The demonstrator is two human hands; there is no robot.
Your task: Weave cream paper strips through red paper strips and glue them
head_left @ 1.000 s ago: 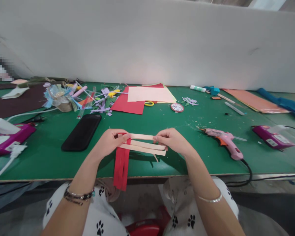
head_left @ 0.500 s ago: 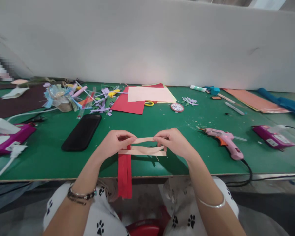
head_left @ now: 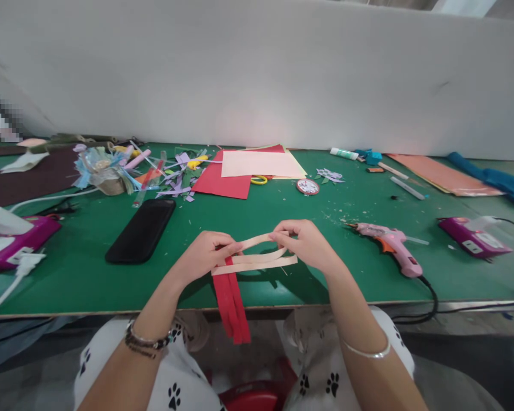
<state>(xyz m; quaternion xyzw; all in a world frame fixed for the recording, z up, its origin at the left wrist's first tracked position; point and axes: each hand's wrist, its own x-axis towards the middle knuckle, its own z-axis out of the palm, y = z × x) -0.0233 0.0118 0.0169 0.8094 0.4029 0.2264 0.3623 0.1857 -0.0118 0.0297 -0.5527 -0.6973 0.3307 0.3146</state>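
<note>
Between my two hands, just above the table's front part, several cream paper strips [head_left: 263,262] stretch sideways. They cross red paper strips [head_left: 232,305] that hang down over the table edge. My left hand [head_left: 205,256] pinches the crossing, thumb on top, where the cream and red strips meet. With thumb and fingertips my right hand [head_left: 297,242] grips the uppermost cream strip near its right end. The lower cream strips run under the right fingers, and whether those fingers touch them I cannot tell. How the strips interlace under the left fingers is hidden.
A black phone [head_left: 142,231] lies to the left and a pink glue gun [head_left: 388,242] to the right, its cord hanging off the edge. Purple power strips [head_left: 473,237] sit at both sides. Coloured paper sheets [head_left: 261,164], paper scraps [head_left: 180,177] and yellow-handled scissors [head_left: 259,180] lie at the back.
The strips have tilted, their right ends rising and the red tails swinging to the right. My left hand has shifted slightly right. The right fingers now hold the top strip closer to its end.
</note>
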